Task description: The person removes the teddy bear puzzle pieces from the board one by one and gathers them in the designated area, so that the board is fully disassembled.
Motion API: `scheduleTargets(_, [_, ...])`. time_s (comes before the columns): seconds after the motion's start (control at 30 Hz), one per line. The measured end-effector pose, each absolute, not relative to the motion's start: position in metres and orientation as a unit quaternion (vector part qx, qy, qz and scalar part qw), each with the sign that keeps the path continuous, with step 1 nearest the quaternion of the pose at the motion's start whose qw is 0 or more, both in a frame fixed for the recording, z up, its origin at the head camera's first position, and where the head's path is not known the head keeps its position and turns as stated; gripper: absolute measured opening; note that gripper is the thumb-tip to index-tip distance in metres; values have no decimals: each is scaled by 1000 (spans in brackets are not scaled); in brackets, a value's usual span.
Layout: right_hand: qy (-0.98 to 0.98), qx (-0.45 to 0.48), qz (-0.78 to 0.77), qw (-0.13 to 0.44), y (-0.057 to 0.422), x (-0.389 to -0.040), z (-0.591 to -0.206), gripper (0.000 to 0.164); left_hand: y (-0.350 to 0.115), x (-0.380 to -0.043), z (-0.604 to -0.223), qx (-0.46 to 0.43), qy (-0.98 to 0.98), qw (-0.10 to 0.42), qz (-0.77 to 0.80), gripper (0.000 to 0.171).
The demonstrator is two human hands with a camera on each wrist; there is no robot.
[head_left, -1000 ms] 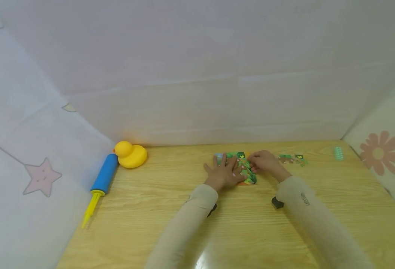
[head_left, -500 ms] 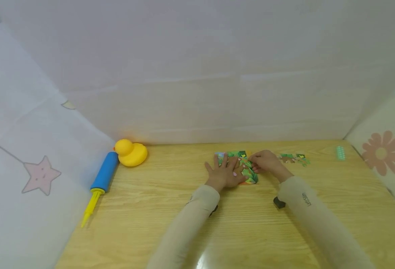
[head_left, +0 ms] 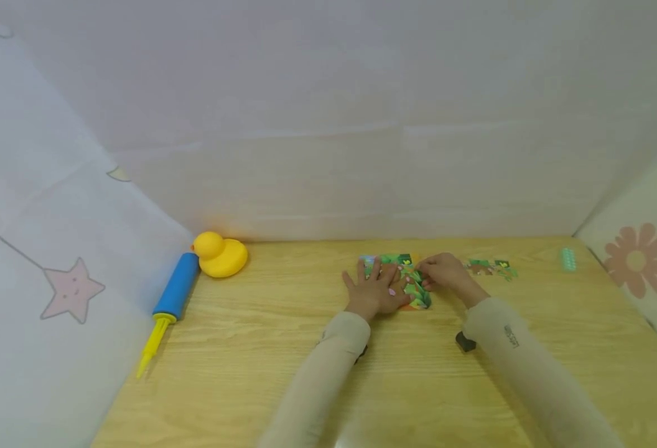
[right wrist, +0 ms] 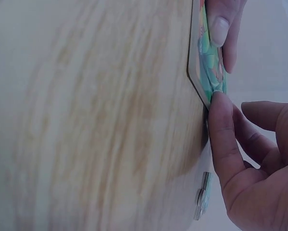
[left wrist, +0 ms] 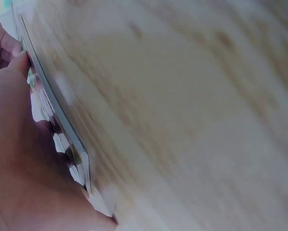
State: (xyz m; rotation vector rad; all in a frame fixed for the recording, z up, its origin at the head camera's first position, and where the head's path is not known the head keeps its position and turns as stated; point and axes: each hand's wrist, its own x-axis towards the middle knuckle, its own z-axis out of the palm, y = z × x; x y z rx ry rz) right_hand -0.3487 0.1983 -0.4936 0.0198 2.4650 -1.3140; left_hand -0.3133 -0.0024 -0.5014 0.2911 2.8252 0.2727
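A colourful jigsaw puzzle [head_left: 420, 298], mostly green, lies flat on the wooden table in the head view. Spread across it is my left hand [head_left: 374, 292], fingers straight and apart, covering much of the picture. My right hand [head_left: 447, 274] is at the puzzle's right edge with bent fingers. The right wrist view shows one fingertip [right wrist: 220, 103] touching the edge of the puzzle [right wrist: 211, 62], while another finger stays apart from it, with nothing visible between them. In the left wrist view, the thin side of the puzzle [left wrist: 62, 115] runs beside my left hand.
Several joined or overlapping puzzle pieces [head_left: 491, 267] lie right of my right hand. Farther right is a small pale green item [head_left: 568, 259]. A yellow toy duck [head_left: 221, 255] and a blue and yellow hand pump [head_left: 176, 287] lie at the left. Fabric walls surround the table [head_left: 250, 348].
The head view shifts slightly. Both hands keep nearly the same place on and beside the puzzle.
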Motion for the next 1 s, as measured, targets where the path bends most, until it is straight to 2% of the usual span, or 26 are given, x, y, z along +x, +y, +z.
scheduleTargets(0.53, [865, 16, -481, 143, 198, -342, -495, 40, -2, -313, -499, 88, 981, 142, 102, 84])
scheduleTargets(0.77, [857, 18, -498, 132, 197, -340, -496, 32, -3, -311, -498, 91, 981, 134, 104, 81])
scheduleTargets(1.0, [857, 10, -499, 127, 199, -340, -500, 31, -3, -310, -496, 91, 980, 136, 114, 80])
